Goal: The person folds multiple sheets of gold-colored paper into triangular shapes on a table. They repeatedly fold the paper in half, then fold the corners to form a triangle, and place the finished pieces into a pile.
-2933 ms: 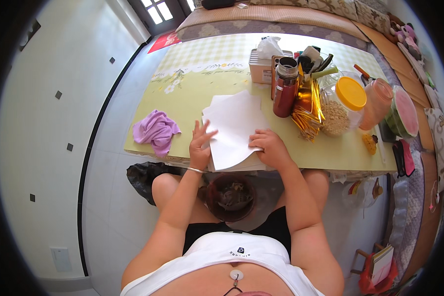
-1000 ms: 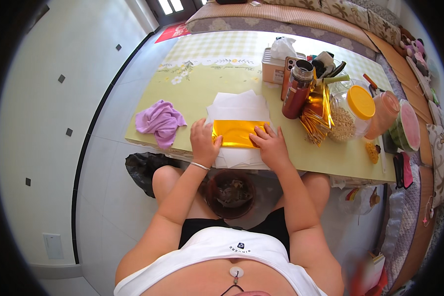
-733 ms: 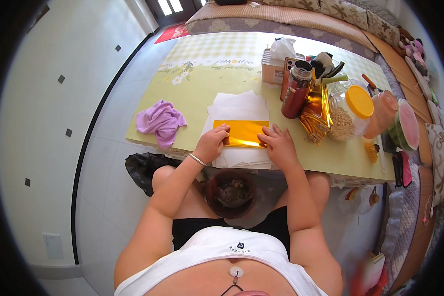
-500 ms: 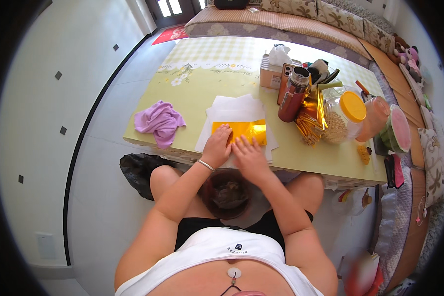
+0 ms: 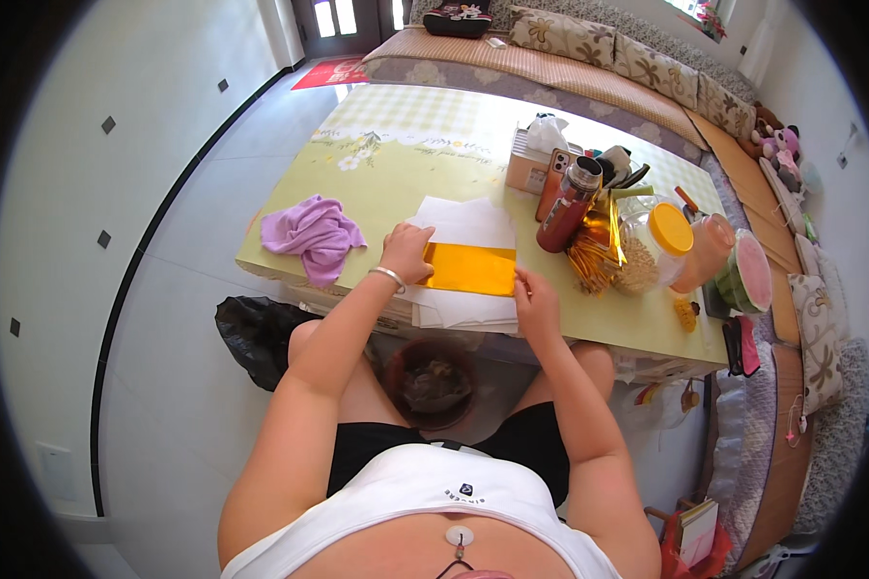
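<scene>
A shiny gold foil sheet lies across a stack of white paper sheets at the table's near edge. At the foil's left end is my left hand, its fingers and thumb closed on that edge. My right hand pinches the foil's right end near the lower corner. Between the hands the foil looks flat and smooth. Fingertips under the edges are hidden.
A purple cloth lies to the left. On the right stand a dark red thermos, a bundle of gold foil pieces, a yellow-lidded jar and a cut watermelon. Below the table edge sits a bin.
My hands have moved apart from the foil's lower middle, the left to its left end and the right to its right end. The foil now lies more fully exposed.
</scene>
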A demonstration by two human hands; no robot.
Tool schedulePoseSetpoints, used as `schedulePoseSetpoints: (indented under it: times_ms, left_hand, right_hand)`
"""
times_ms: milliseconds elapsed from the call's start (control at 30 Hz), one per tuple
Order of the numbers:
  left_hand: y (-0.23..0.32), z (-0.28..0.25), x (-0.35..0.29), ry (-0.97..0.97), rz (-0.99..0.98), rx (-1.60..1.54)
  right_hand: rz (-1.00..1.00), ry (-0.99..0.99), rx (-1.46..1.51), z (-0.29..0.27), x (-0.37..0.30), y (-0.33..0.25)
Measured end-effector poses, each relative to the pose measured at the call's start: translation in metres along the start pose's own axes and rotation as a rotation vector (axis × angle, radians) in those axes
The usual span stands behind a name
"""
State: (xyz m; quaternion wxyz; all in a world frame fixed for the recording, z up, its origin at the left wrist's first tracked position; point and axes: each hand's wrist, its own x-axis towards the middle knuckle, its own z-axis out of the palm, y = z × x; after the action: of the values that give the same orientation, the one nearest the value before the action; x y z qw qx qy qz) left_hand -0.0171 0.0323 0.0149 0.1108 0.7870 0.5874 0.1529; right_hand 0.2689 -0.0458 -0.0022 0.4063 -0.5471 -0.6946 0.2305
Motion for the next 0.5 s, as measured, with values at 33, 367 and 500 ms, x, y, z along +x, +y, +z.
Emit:
schedulePoseSetpoints:
  times_ms: [33, 367, 500]
  left_hand:
    - [0.005, 0.000, 0.008, 0.000, -0.037, 0.071]
    - [-0.017, 0.005, 0.018, 0.024, -0.097, -0.188]
    - [-0.026, 0.012, 0.007, 0.090, -0.212, -0.694]
  right_hand:
    - [0.158, -0.017, 0.240, 0.007, 0.011, -0.001]
    - [0.617, 0.017, 0.777, 0.039, 0.032, -0.002]
    - [0.595, 0.016, 0.870, 0.038, 0.031, -0.002]
